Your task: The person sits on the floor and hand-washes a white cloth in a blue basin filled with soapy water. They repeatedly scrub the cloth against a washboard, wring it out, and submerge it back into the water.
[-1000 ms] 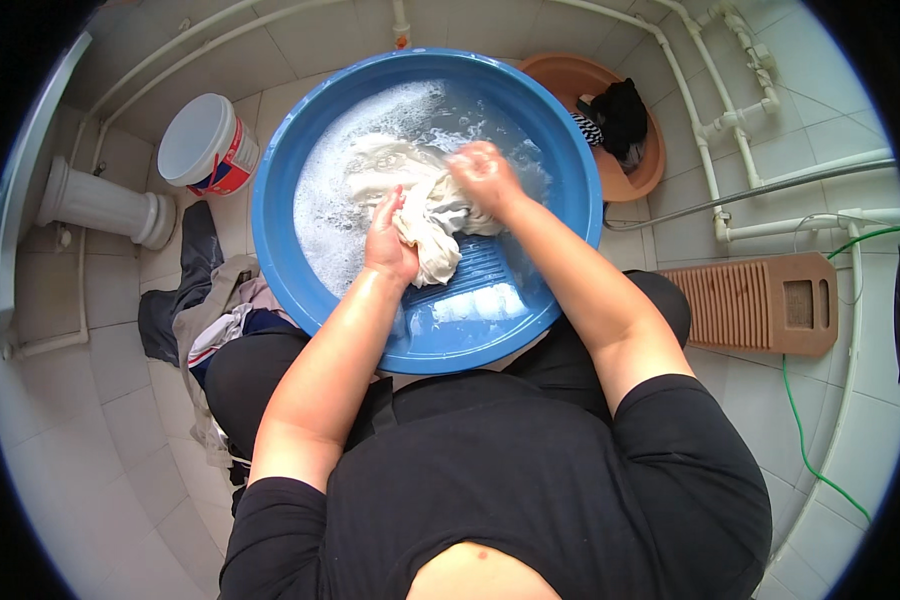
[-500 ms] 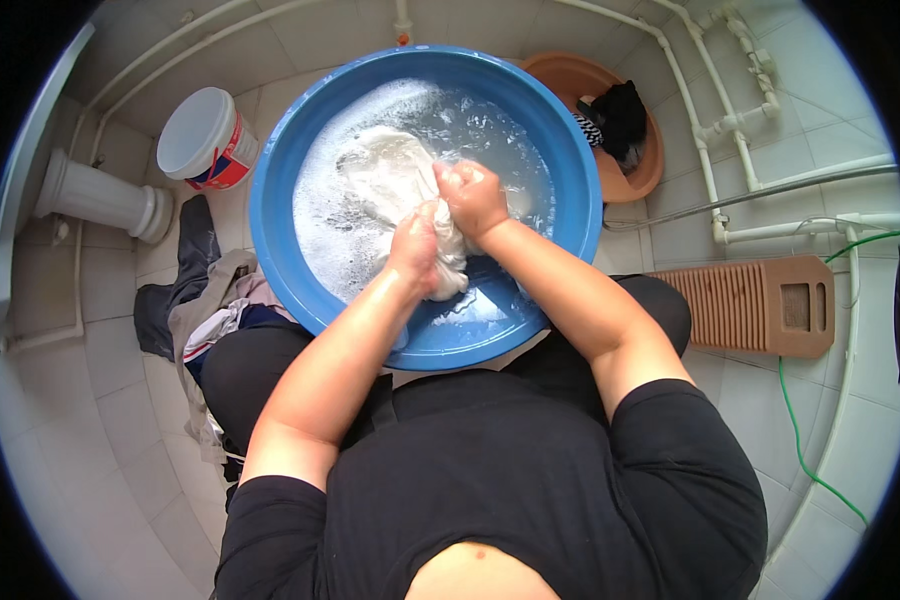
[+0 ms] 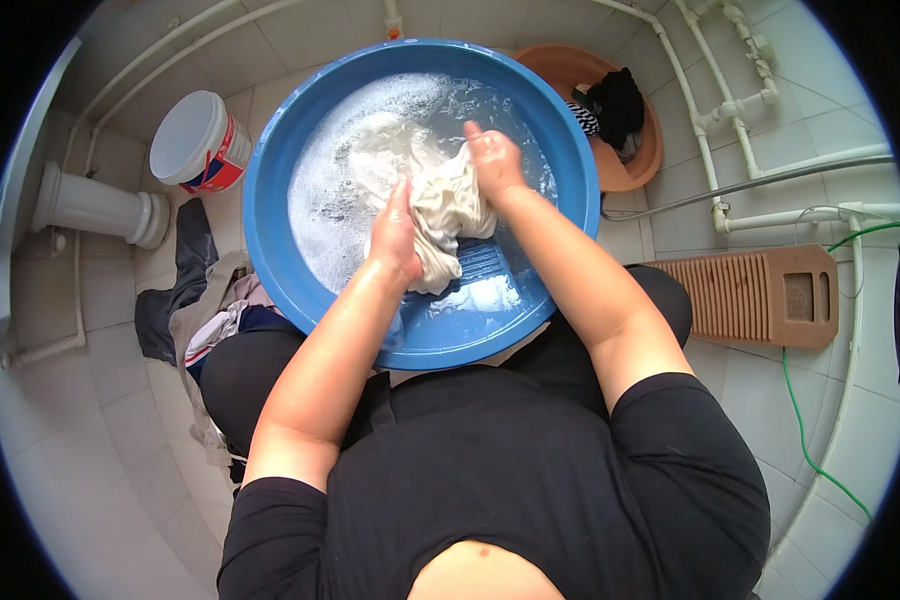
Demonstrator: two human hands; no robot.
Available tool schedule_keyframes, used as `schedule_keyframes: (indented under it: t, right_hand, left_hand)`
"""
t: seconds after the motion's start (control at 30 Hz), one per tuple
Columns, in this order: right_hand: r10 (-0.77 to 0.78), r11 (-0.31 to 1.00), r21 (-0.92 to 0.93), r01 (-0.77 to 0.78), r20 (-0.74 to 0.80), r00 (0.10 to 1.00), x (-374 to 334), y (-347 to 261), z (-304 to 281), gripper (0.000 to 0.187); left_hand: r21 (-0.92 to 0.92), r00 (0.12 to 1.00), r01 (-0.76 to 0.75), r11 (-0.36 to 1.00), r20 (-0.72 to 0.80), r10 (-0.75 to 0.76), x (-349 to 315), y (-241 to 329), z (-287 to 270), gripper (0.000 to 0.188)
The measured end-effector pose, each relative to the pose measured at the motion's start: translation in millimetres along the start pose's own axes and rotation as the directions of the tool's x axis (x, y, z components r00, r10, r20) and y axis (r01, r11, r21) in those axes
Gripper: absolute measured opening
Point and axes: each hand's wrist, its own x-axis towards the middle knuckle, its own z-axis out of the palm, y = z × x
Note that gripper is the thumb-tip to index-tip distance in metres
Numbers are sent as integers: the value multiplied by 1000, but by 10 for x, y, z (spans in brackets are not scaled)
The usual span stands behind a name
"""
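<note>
A wet, off-white cloth (image 3: 445,205) lies bunched in soapy water inside a big round blue basin (image 3: 270,205); I cannot tell what kind of garment it is. My left hand (image 3: 394,240) holds its near left side, thumb pointing up and fingers partly hidden by the folds. At the cloth's far right edge, my right hand (image 3: 495,162) holds it with the thumb raised; its other fingers are mostly hidden. The hands are apart, with the cloth loosely gathered between them. Part of it spreads into the suds. Below the cloth, a ridged blue washboard surface (image 3: 482,265) shows at the basin's near side.
A white bucket (image 3: 192,140) stands left of the basin, with a pile of clothes (image 3: 210,310) nearer me. Behind at right, an orange-brown basin (image 3: 635,178) holds dark clothes. A brown washboard (image 3: 745,295) lies at right, near white pipes (image 3: 705,165) and a green cord (image 3: 798,430).
My hands have moved apart from a tight grip together on the cloth. The right went up and right, the left slightly left. The bunched cloth has loosened and spread between them.
</note>
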Motion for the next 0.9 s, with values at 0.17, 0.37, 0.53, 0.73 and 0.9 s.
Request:
schedule_keyframes:
  t: [0.17, 0.37, 0.53, 0.73, 0.9]
  right_hand:
    - [326, 939, -226, -258, 361, 874, 91, 209, -251, 69]
    - [28, 703, -706, 85, 147, 989, 7, 261, -145, 53]
    - [-410, 911, 92, 402, 301, 861, -451, -588, 115, 23]
    - [-699, 698, 144, 702, 350, 624, -1108, -1019, 92, 20]
    - [-153, 987, 65, 148, 78, 985, -613, -587, 118, 22]
  left_hand:
    - [-59, 981, -130, 990, -150, 120, 282, 75, -424, 37]
    - [-5, 974, -174, 985, -145, 172, 287, 55, -402, 39]
    - [-203, 998, -50, 978, 19, 55, 320, 122, -475, 27]
    - [-98, 1000, -21, 995, 14, 22, 265, 158, -509, 31]
    - [77, 995, -82, 994, -59, 86, 61, -143, -101, 33]
